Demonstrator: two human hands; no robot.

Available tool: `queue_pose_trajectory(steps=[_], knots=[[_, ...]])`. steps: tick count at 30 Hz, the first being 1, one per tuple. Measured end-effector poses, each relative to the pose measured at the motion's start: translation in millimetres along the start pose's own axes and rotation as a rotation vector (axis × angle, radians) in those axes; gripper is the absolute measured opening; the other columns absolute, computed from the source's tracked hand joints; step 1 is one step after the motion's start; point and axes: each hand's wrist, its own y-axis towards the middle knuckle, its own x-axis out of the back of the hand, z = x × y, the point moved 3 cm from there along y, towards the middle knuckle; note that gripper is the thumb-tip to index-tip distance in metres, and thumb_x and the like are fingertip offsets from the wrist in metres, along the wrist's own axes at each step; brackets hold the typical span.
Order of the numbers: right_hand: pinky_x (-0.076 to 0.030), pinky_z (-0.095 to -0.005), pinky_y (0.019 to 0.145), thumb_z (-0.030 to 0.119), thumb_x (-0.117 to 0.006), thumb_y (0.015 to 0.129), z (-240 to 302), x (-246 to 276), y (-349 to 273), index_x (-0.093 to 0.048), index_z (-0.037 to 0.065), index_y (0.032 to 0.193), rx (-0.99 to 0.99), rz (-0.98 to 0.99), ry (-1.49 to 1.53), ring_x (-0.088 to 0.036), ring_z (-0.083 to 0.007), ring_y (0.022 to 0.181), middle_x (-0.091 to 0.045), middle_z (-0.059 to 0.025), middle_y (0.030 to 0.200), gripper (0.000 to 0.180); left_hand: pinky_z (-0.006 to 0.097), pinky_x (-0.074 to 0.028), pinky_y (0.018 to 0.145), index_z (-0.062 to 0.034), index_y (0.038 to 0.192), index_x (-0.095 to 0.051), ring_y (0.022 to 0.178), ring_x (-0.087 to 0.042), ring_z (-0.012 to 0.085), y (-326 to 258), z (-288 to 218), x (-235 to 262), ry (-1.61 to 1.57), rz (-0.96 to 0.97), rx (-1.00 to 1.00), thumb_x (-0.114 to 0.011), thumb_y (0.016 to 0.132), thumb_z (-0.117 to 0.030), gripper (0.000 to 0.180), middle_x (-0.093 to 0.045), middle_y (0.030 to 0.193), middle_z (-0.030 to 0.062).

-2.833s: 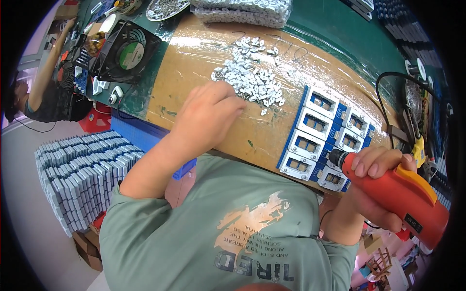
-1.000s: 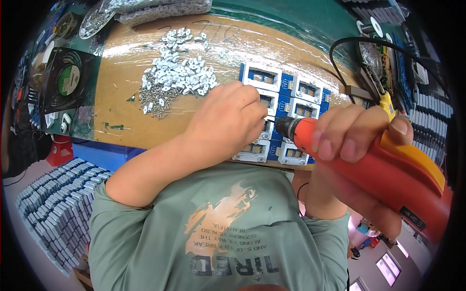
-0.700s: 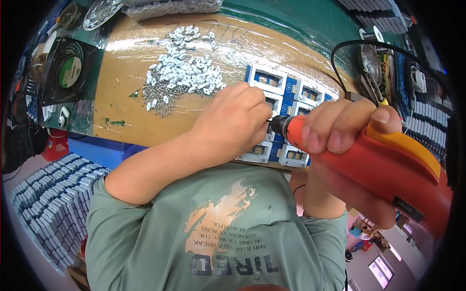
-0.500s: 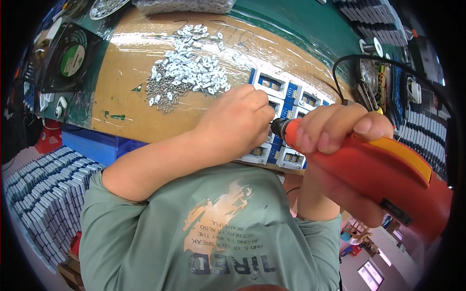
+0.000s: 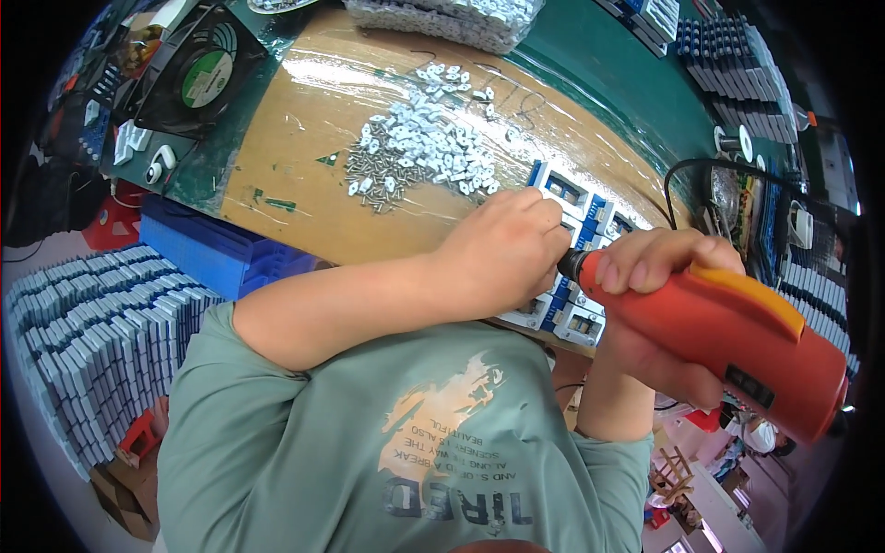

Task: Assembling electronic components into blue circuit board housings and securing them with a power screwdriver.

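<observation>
My right hand (image 5: 666,263) is wrapped around a red electric screwdriver (image 5: 728,323) with a yellow-orange lever. Its black chuck points left, toward the fingers of my left hand (image 5: 512,244). That hand is closed over the white-and-blue modules (image 5: 562,187); what its fingers pinch, if anything, is hidden. The modules are set in rows, with white frames around dark openings, and my hands partly cover them. To the left of them lies a heap of small white clips (image 5: 433,138), with many loose screws (image 5: 378,175) along its near left side.
A plastic bag of parts (image 5: 452,18) sits at the far edge of the wooden board (image 5: 323,92). A black fan (image 5: 203,78) stands at left. Stacked modules (image 5: 101,341) rise beside a blue crate (image 5: 217,244). The screwdriver's black cable (image 5: 701,164) loops at right.
The whole view has shifted, so the bench and hands appear farther right. My left hand stays at the screwdriver's tip, and the right hand keeps its grip.
</observation>
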Motion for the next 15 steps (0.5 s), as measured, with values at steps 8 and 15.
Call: queue_pose_trajectory(steps=[8, 15], knots=[[-0.049, -0.0371, 0.068, 0.072, -0.068, 0.07, 15, 31, -7, -0.035, 0.001, 0.141, 0.171, 0.031, 0.08, -0.058, -0.0252, 0.078, -0.057, -0.013, 0.094, 0.106, 0.038, -0.049, 0.078, -0.0072, 0.086, -0.066, 0.089, -0.06, 0.0266, -6, 12, 47, 0.14, -0.062, 0.044, -0.072, 0.075, -0.014, 0.015, -0.062, 0.089, 0.0079], [-0.049, -0.0355, 0.066, 0.073, -0.065, 0.072, 6, 53, -26, -0.035, -0.001, 0.14, 0.178, -0.053, 0.048, -0.058, -0.024, 0.075, -0.057, -0.0117, 0.092, 0.104, 0.038, -0.047, 0.076, -0.0074, 0.082, -0.065, 0.085, -0.058, 0.0267, -25, 35, 84, 0.477, -0.049, 0.173, -0.072, 0.075, -0.009, 0.01, -0.059, 0.086, 0.0068]])
